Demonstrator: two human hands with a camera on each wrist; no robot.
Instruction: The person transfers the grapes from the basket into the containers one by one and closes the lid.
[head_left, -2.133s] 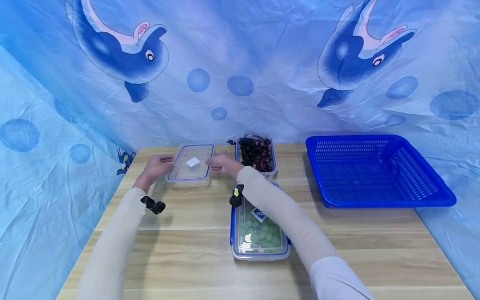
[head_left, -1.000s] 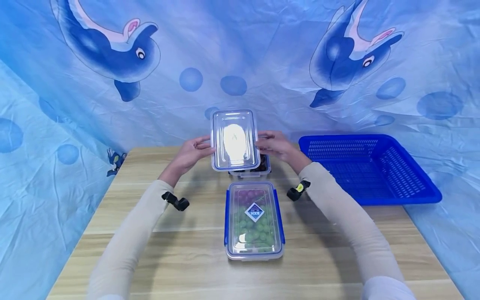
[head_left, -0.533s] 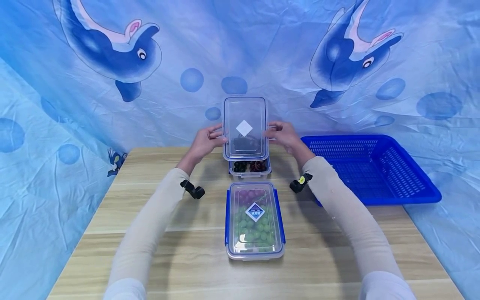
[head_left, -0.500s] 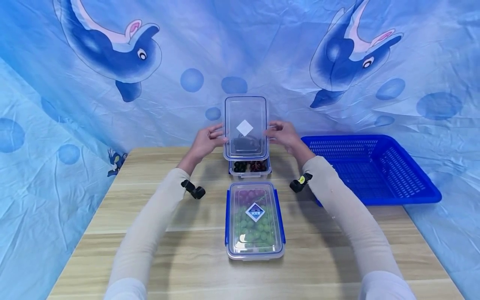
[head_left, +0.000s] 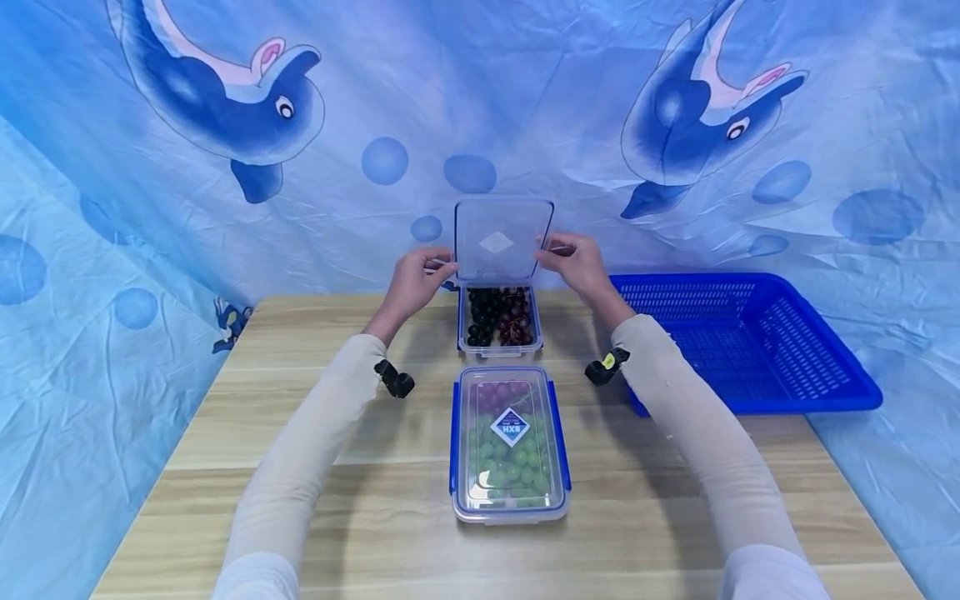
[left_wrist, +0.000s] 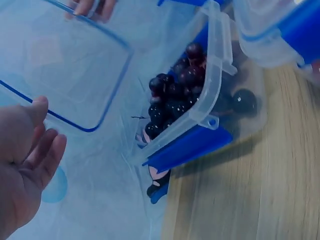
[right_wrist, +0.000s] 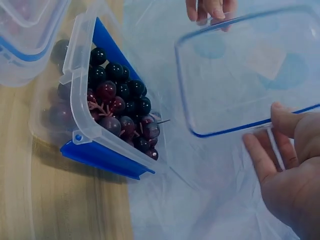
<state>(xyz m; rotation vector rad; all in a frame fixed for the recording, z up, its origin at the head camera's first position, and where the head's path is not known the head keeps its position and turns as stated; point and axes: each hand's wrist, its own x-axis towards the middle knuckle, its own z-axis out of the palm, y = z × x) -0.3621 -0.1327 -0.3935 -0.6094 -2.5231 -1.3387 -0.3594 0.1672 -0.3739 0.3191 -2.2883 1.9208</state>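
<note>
A clear lid (head_left: 504, 225) with a blue seal stands tilted up behind and above an uncovered plastic food container (head_left: 501, 351). Dark grapes (head_left: 498, 312), black and deep red, fill the container. My left hand (head_left: 417, 282) pinches the lid's left edge. On the opposite edge, my right hand (head_left: 579, 265) pinches with thumb and fingers. In the right wrist view the lid (right_wrist: 235, 85) hangs apart from the container rim (right_wrist: 79, 95). Blue side latches (left_wrist: 192, 147) hang down on the container in the left wrist view.
Nearer the body, a lidded container (head_left: 510, 492) of green and reddish grapes lies on the wooden table (head_left: 360, 508). A blue plastic basket (head_left: 757, 404) is at the right, behind my right forearm. A blue printed sheet (head_left: 555, 100) hangs along the table's back edge.
Both hands have carried the lid from the left side of the table rightward to the dark-grape container. Its near edge has swung back, uncovering more of the grapes to view.
</note>
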